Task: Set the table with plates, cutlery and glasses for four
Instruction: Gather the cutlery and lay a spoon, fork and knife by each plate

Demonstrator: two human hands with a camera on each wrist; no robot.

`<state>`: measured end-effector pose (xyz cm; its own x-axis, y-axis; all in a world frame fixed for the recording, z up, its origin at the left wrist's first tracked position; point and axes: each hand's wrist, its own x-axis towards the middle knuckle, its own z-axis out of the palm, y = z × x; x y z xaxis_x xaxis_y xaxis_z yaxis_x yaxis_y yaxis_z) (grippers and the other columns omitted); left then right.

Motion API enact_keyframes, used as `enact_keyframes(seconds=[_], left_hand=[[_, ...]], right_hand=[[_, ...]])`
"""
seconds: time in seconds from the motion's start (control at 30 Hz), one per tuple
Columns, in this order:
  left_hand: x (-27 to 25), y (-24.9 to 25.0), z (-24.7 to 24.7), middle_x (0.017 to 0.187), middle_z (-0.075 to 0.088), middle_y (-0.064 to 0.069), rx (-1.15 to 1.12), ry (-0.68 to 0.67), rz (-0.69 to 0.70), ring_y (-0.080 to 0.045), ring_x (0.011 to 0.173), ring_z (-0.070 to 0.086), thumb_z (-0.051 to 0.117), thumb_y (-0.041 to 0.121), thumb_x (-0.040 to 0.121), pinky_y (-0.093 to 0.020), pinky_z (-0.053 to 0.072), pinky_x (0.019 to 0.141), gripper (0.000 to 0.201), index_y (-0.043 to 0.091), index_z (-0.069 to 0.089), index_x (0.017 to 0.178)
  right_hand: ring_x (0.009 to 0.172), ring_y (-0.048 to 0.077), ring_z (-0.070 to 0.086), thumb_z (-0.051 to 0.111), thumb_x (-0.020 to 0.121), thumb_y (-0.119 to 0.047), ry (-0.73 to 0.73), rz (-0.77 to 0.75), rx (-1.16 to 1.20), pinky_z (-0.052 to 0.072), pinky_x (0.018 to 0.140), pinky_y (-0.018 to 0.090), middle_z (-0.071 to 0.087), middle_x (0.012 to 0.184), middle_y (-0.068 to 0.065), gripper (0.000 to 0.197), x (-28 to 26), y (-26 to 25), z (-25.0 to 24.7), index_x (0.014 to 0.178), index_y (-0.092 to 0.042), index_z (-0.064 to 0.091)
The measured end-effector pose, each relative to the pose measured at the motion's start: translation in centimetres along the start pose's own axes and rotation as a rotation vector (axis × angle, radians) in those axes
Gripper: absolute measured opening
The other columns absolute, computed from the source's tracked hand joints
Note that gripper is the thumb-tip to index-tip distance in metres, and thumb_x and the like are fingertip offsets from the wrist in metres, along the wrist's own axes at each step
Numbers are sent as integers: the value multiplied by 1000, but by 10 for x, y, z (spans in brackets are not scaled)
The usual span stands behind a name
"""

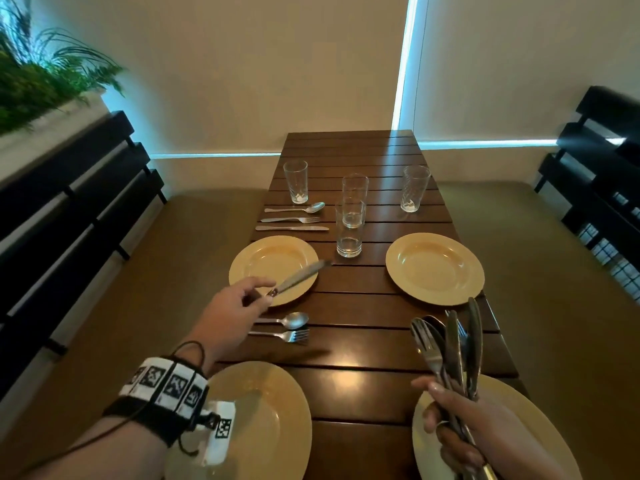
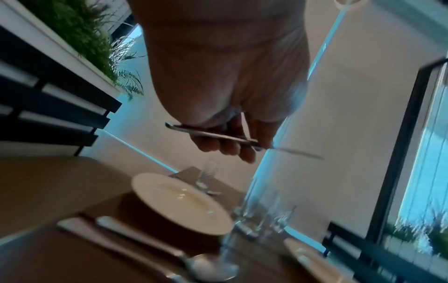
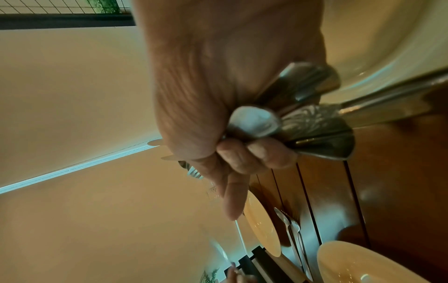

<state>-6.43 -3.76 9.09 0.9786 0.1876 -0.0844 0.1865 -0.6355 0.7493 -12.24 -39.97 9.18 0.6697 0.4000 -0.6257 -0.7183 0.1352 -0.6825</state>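
On the slatted wooden table (image 1: 360, 303) lie several yellow plates: far left (image 1: 256, 258), far right (image 1: 434, 268), near left (image 1: 273, 420), near right (image 1: 519, 410). My left hand (image 1: 239, 303) pinches a table knife (image 1: 299, 276) by its handle, its blade hanging over the far left plate; the knife (image 2: 218, 135) shows in the left wrist view too. My right hand (image 1: 460, 431) grips a bundle of cutlery (image 1: 450, 348) upright above the near right plate; the bundle's handles (image 3: 310, 122) fan out of the fist. A spoon (image 1: 292, 320) and fork (image 1: 287, 336) lie between the left plates.
A spoon, fork and knife set (image 1: 294, 219) lies beyond the far left plate. Several glasses stand on the table: far left (image 1: 296, 181), far right (image 1: 415, 188), two in the middle (image 1: 350, 226). Dark slatted benches (image 1: 69, 209) flank both sides, with a plant (image 1: 38, 81) at back left.
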Motion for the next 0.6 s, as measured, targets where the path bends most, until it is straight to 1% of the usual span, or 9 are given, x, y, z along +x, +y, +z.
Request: enact_keyframes(seconds=[0.07,0.13,0.2,0.23,0.3,0.37,0.47,0.6], left_hand=[[12,-25,-3,96,70,15,215,-131,-7,-7,91,65,71,31,97,-21,48,72,12,42,69,101],[20,-44,0,98,67,20,405,-230,-8,-1,92,62,74,33,93,-18,46,74,9,41,70,96],[27,-60,7,99,65,23,534,-288,11,1,93,59,76,36,90,-20,47,80,8,41,72,95],[30,-66,10,99,63,24,567,-308,10,1,94,58,76,36,90,-21,48,83,8,41,73,95],[34,-77,16,95,61,25,607,-337,11,3,90,56,75,36,91,-21,46,82,10,40,76,99],[38,-85,22,94,62,25,647,-363,33,3,87,55,74,35,92,-20,46,82,14,37,79,105],[42,-93,28,100,65,20,709,-398,57,-1,92,59,72,34,93,-22,51,84,18,36,80,109],[43,-100,31,108,67,16,727,-407,63,-4,99,61,70,34,95,-24,52,88,21,35,79,113]], right_hand=[[26,18,41,53,95,-11,2,7,16,39,29,24,61,73,28,27,1,0,-3,115,4,65],[26,19,42,54,94,-11,0,15,15,40,29,24,61,74,28,28,5,1,-6,116,3,65],[26,18,42,55,94,-12,2,13,-2,40,30,24,62,74,29,29,8,2,-6,117,3,64],[26,19,42,55,93,-13,-1,14,-6,40,30,24,61,74,29,30,9,2,-5,117,3,64],[25,19,39,55,92,-12,-1,11,0,37,30,24,60,72,30,31,10,3,-3,117,4,63],[25,18,37,56,91,-13,5,7,-14,36,30,24,59,72,30,32,11,3,-1,117,5,63],[25,18,38,57,91,-14,12,10,-36,36,30,24,60,72,29,33,12,1,-2,116,5,63],[26,18,40,58,90,-15,7,13,-45,38,31,24,61,73,28,33,12,-1,-4,117,4,63]])
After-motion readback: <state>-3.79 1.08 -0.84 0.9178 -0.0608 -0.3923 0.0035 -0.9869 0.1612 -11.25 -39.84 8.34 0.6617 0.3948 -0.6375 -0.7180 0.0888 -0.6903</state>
